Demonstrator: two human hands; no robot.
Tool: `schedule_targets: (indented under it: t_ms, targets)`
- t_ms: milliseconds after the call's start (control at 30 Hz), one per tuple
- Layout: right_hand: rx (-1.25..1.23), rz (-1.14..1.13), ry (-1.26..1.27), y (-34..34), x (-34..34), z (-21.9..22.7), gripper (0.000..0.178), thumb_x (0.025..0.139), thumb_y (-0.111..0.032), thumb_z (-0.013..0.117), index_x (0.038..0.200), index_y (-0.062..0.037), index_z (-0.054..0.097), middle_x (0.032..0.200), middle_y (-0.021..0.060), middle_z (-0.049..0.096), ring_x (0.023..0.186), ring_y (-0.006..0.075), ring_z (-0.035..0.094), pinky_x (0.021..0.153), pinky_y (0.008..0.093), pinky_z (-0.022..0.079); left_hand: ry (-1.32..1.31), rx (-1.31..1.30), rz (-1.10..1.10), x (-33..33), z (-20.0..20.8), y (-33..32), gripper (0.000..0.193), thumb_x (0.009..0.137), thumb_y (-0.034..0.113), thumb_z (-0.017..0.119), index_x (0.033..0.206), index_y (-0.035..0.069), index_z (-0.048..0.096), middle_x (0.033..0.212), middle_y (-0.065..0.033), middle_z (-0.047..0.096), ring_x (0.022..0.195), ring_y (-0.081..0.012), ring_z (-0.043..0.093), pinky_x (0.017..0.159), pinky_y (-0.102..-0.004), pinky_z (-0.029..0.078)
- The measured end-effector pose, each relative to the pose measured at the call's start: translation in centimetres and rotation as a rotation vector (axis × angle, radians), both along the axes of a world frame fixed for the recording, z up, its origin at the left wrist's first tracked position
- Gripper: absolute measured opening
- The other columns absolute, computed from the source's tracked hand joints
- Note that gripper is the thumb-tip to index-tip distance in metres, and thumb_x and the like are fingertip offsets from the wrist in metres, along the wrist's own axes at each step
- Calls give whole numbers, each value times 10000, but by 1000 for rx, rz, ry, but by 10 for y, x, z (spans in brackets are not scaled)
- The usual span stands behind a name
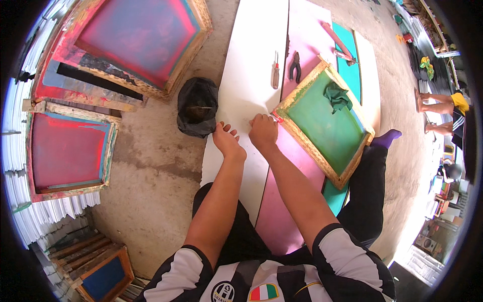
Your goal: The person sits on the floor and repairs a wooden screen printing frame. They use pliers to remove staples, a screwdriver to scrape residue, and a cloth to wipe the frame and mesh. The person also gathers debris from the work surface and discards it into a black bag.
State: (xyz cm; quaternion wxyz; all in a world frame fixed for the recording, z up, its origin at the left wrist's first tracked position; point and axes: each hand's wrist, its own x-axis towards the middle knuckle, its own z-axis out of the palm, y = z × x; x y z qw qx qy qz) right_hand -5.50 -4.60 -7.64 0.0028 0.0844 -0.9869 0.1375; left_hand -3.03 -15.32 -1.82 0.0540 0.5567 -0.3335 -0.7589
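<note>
My left hand (229,142) is at the right side of a black plastic bag (197,105), its fingers bent and slightly apart with nothing visible in them. The bag stands with its mouth up, and something dark lies inside. My right hand (263,132) is closed in a fist over the white board (251,60), beside the red-marked corner of a wooden-framed green screen (322,121); whatever the fist may hold is hidden. A crumpled dark green cloth (337,97) lies on the screen's mesh.
Beyond my hands lie a screwdriver (275,73), pliers (295,68) and a hammer (342,48) on the coloured boards. Pink-stained framed screens (141,40) lean at the left by stacked sheets (20,176). My leg (365,191) is beside the green screen. Another person's legs (437,105) show far right.
</note>
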Motion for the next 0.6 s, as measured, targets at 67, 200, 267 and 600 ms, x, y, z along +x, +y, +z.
schedule_targets:
  t_ms: [67,200,267,600]
  targets:
    - [-172,44,-177,-18,-19,20,240,916,-280,663,921,-43,625,905,171,668,896,380,644,771,510,496,22,5,5,-1,7,1,365,1020,370,462,1255,98,522,1133,-32,566,925,-181,532,834,-359,411]
    - [-598,172,-388,-84,-46,81,159,874,-100,687,1006,-16,663,965,180,722,948,381,692,813,470,539,239,58,52,4,-13,-5,311,1033,353,477,1179,99,581,1079,-21,603,934,-154,581,823,-344,438]
    - [-686,219,-431,-102,-53,82,180,866,-83,685,1038,-31,673,967,174,725,943,373,695,812,466,539,359,77,30,6,-16,-7,232,1016,289,494,1112,99,588,993,1,599,881,-115,583,706,-281,429]
    - [-704,-7,-127,6,-15,61,329,913,-148,627,1233,-76,599,1017,192,708,986,373,678,856,463,530,377,-220,-315,8,-18,30,224,1040,239,554,1031,29,631,942,-58,661,860,-137,611,727,-276,476]
